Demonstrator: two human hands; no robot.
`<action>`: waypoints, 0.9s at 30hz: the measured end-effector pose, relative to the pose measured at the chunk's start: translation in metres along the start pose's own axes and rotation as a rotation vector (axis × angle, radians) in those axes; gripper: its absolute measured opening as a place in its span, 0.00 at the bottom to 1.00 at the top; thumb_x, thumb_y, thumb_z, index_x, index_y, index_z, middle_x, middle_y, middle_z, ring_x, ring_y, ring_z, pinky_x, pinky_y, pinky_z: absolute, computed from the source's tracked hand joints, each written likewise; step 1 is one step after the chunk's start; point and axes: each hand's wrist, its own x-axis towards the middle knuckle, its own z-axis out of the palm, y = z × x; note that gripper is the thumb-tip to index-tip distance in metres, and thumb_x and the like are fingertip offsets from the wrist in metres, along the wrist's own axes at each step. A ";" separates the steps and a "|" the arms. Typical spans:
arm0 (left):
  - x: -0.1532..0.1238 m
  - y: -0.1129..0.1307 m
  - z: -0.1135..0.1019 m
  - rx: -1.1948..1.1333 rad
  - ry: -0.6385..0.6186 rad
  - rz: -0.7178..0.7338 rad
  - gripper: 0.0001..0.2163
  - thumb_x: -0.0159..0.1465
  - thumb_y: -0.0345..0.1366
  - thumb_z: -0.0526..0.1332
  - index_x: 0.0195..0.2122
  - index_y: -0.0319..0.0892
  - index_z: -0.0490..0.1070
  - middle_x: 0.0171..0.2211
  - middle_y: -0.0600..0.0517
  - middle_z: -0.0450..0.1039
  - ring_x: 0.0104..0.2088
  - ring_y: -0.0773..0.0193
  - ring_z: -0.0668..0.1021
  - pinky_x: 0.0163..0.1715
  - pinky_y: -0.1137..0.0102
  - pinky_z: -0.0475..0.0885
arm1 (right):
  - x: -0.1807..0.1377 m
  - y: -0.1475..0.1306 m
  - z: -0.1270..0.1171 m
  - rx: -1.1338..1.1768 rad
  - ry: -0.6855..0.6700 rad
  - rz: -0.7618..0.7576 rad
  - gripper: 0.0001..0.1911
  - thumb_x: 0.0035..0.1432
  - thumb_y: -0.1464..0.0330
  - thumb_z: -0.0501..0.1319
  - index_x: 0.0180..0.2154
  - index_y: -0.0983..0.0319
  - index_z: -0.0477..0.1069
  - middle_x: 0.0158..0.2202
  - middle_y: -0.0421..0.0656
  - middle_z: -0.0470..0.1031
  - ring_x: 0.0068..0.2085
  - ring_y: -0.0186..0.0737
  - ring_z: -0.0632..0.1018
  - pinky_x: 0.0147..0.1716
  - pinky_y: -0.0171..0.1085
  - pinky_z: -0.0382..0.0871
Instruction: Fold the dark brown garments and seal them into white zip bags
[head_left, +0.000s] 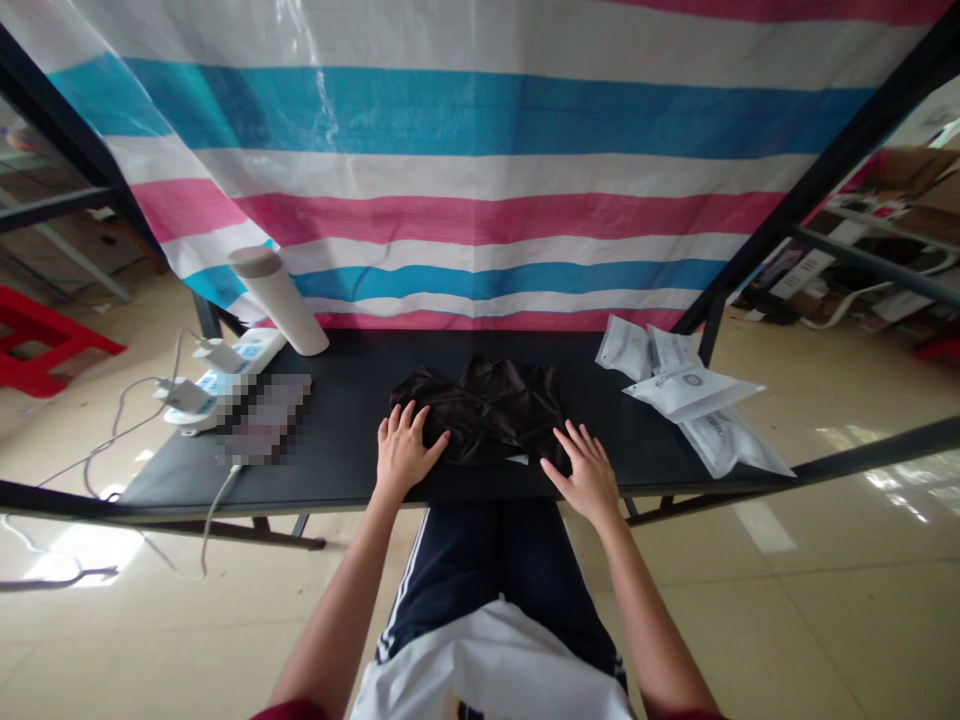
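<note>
1. The left hand is spread, thumb apart, at the left edge of the dark cloth; it pinches nothing that shows. If it pushed inward now, the thin, slippery-looking fabric would likely bunch rather than move as one piece.
2. The right hand is likewise spread, fingertips at the cloth's near right edge. How firmly either hand presses cannot be told; uneven pressure could twist the cloth or drag one side askew.
3. The cloth lies crumpled on the black table, between the hands. Its folds overlap and its colour nearly matches the tabletop, so an edge could easily be misjudged or a layer missed. A pale tab at its near edge could get caught in a fold.
4. Right of the cloth, packets lie loosely heaped; a wide sweep of the right arm could knock them, and the lowest one reaches the table's edge.
5. Left of the cloth sits a device, its surface blurred, with a cable hanging off the front; a snag there could pull it down.
6. Beyond that, far left of the cloth, the bottle could topple towards the power strip if bumped.
</note>
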 end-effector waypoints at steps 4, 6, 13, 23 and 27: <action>-0.001 0.002 -0.004 -0.001 0.008 -0.028 0.29 0.63 0.56 0.55 0.60 0.44 0.67 0.64 0.43 0.62 0.66 0.43 0.60 0.63 0.49 0.56 | 0.001 -0.003 0.002 -0.037 0.009 0.010 0.31 0.63 0.53 0.54 0.64 0.57 0.62 0.68 0.46 0.58 0.68 0.54 0.59 0.63 0.55 0.57; -0.001 0.003 -0.006 -0.008 0.014 -0.043 0.28 0.63 0.56 0.55 0.59 0.44 0.68 0.63 0.43 0.63 0.65 0.43 0.60 0.62 0.49 0.56 | 0.001 -0.004 0.001 -0.043 0.003 0.011 0.30 0.64 0.53 0.54 0.64 0.57 0.62 0.68 0.46 0.58 0.68 0.54 0.59 0.63 0.55 0.57; 0.000 0.003 -0.006 -0.019 0.010 -0.066 0.26 0.65 0.54 0.53 0.58 0.44 0.68 0.62 0.43 0.64 0.65 0.44 0.61 0.62 0.49 0.57 | 0.001 -0.004 -0.002 -0.049 -0.030 -0.004 0.33 0.64 0.51 0.53 0.66 0.57 0.59 0.69 0.45 0.55 0.69 0.55 0.57 0.64 0.55 0.55; 0.004 0.005 -0.009 0.013 -0.048 -0.066 0.27 0.65 0.53 0.54 0.59 0.42 0.65 0.63 0.42 0.62 0.66 0.43 0.59 0.63 0.50 0.56 | 0.004 -0.008 -0.008 -0.095 -0.114 -0.017 0.39 0.63 0.50 0.53 0.69 0.56 0.48 0.71 0.45 0.48 0.70 0.58 0.53 0.64 0.57 0.54; 0.007 0.006 -0.009 0.025 -0.073 -0.066 0.27 0.65 0.53 0.54 0.60 0.42 0.65 0.64 0.42 0.61 0.66 0.43 0.58 0.63 0.49 0.55 | 0.006 -0.008 -0.007 -0.106 -0.134 -0.010 0.39 0.62 0.50 0.53 0.69 0.55 0.48 0.71 0.45 0.48 0.70 0.59 0.54 0.63 0.58 0.54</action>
